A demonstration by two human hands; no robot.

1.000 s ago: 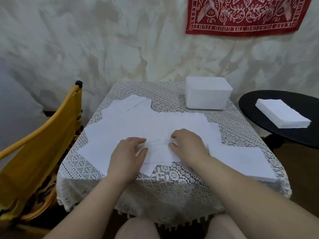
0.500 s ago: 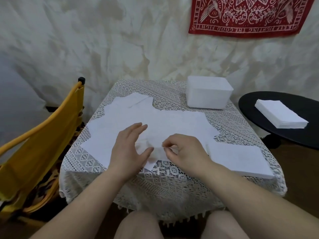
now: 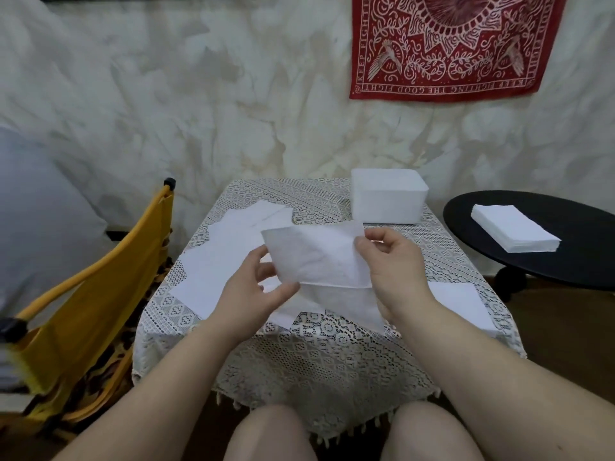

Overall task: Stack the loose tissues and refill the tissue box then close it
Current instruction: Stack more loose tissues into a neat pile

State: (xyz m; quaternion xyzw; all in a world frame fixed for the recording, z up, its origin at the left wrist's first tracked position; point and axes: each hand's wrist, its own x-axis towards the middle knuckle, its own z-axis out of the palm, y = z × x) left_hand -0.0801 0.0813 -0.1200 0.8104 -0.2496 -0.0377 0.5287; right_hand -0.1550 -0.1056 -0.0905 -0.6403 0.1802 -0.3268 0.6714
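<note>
A single white tissue [image 3: 316, 257] is lifted above the lace-covered table [image 3: 319, 354], held between both hands. My left hand [image 3: 253, 294] pinches its lower left edge and my right hand [image 3: 396, 267] pinches its right edge. Several loose white tissues [image 3: 226, 257] lie spread flat over the tablecloth under and around the hands. The white tissue box [image 3: 387, 201] stands at the table's far right corner. Whether it is open cannot be seen from here.
A round black side table [image 3: 572, 251] on the right carries a neat stack of tissues [image 3: 514, 232]. A yellow chair [image 3: 90, 294] stands close to the table's left side. A red patterned cloth [image 3: 456, 44] hangs on the wall behind.
Both hands were pressing on the tissues on the table; they have now lifted one tissue up off the pile. The camera has tilted upward.
</note>
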